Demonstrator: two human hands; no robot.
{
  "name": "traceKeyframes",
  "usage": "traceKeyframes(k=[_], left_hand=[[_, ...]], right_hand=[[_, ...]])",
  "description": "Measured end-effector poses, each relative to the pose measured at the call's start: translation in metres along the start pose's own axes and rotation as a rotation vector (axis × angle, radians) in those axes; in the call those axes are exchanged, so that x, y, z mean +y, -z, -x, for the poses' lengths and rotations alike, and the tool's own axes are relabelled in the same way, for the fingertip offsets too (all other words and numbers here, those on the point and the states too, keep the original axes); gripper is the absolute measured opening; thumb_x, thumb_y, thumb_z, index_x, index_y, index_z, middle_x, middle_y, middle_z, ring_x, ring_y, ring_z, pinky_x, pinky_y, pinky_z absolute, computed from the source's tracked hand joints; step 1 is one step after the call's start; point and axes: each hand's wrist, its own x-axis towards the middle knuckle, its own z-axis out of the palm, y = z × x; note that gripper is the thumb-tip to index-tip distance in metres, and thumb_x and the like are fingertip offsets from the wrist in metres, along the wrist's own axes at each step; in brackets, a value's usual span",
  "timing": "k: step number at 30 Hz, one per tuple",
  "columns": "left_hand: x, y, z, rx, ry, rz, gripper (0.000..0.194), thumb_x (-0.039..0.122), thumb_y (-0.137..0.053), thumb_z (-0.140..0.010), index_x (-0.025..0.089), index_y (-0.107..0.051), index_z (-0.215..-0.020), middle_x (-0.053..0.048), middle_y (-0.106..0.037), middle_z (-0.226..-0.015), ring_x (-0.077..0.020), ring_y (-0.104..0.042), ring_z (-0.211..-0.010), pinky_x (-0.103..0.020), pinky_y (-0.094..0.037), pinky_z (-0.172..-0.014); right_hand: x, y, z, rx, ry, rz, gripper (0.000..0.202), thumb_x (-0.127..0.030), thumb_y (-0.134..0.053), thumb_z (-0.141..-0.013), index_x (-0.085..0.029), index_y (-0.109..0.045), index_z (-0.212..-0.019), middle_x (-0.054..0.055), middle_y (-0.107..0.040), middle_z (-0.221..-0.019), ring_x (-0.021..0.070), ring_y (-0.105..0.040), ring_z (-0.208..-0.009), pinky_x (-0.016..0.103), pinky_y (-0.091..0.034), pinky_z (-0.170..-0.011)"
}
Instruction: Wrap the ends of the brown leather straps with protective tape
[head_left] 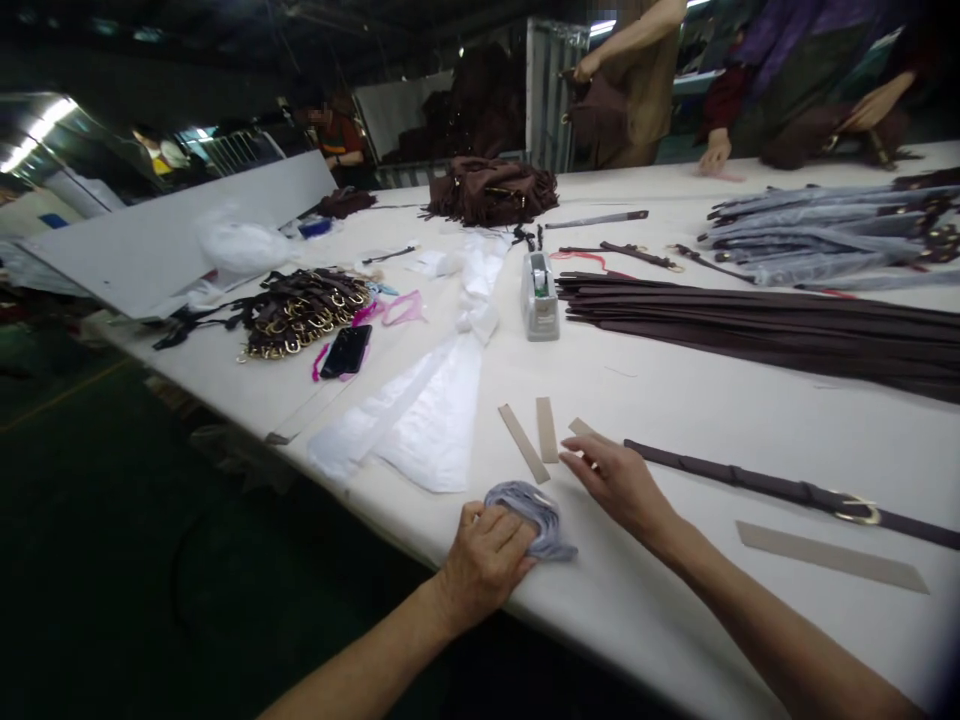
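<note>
Near the table's front edge, my left hand [487,555] is closed on a coiled strap in bluish-grey plastic wrap [551,520]. Its fingers press over the coil's left side. My right hand [607,475] hovers above the table to the right, thumb and fingers apart, with nothing seen between them. It is nearest a beige strip [583,428], partly behind its fingers. Two more beige strips [523,443] [547,430] lie just left of it. A dark brown belt with a gold buckle [750,478] stretches right, and a longer beige strip [829,556] lies below it.
A grey tape dispenser [540,310] stands mid-table. White plastic sheeting [431,420], a black phone [346,352] and a pile of buckled straps [300,315] lie left. Brown straps [750,320] and wrapped straps [817,230] lie right. People stand across the table.
</note>
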Motion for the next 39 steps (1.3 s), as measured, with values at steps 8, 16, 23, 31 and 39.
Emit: traceKeyframes(k=[8,16,23,31,39], left_hand=[[-0.004,-0.005,0.005,0.015,0.017,0.022,0.02,0.03,-0.052,-0.083,0.017,-0.057,-0.098,-0.003,-0.062,-0.085,-0.0186,-0.055,-0.084,-0.035,-0.03,-0.078],[-0.003,-0.005,0.006,0.113,0.082,0.074,0.025,0.034,-0.041,-0.088,0.017,-0.057,-0.097,-0.004,-0.064,-0.084,-0.0201,-0.055,-0.082,-0.038,-0.032,-0.076],[-0.006,0.012,-0.001,0.393,0.424,0.313,0.018,0.026,-0.047,-0.085,0.017,-0.056,-0.096,-0.007,-0.062,-0.09,-0.0212,-0.055,-0.087,-0.038,-0.036,-0.083],[0.007,0.03,-0.021,0.635,0.95,1.174,0.026,0.039,-0.052,-0.085,0.018,-0.059,-0.099,-0.001,-0.061,-0.084,-0.014,-0.053,-0.08,-0.023,-0.042,-0.074],[0.024,0.037,-0.033,0.712,0.872,1.463,0.021,0.033,-0.057,-0.083,0.018,-0.062,-0.095,0.0,-0.063,-0.083,-0.0132,-0.054,-0.08,-0.024,-0.041,-0.075]], right_hand=[[-0.013,-0.03,-0.076,-0.001,-0.228,0.264,0.016,-0.03,-0.054,-0.082,-0.017,-0.059,-0.089,0.011,-0.057,-0.096,0.0239,-0.058,-0.082,0.029,-0.04,-0.059],[-0.006,-0.034,-0.073,0.036,-0.117,0.285,0.017,-0.017,-0.052,-0.08,-0.013,-0.061,-0.094,0.012,-0.061,-0.087,0.0253,-0.057,-0.079,0.033,-0.039,-0.064],[-0.004,-0.008,-0.041,0.229,0.174,0.128,0.016,-0.024,-0.051,-0.086,-0.021,-0.066,-0.086,0.005,-0.062,-0.087,0.0168,-0.054,-0.086,0.028,-0.042,-0.075],[-0.03,0.029,0.002,0.472,0.507,-0.033,0.015,-0.017,-0.053,-0.085,-0.021,-0.064,-0.095,0.006,-0.066,-0.087,0.0179,-0.058,-0.084,0.031,-0.046,-0.074],[-0.044,0.028,0.037,0.366,0.396,-0.162,0.012,-0.024,-0.051,-0.088,-0.02,-0.062,-0.084,-0.002,-0.062,-0.057,0.0103,-0.058,-0.05,0.021,-0.043,-0.049]])
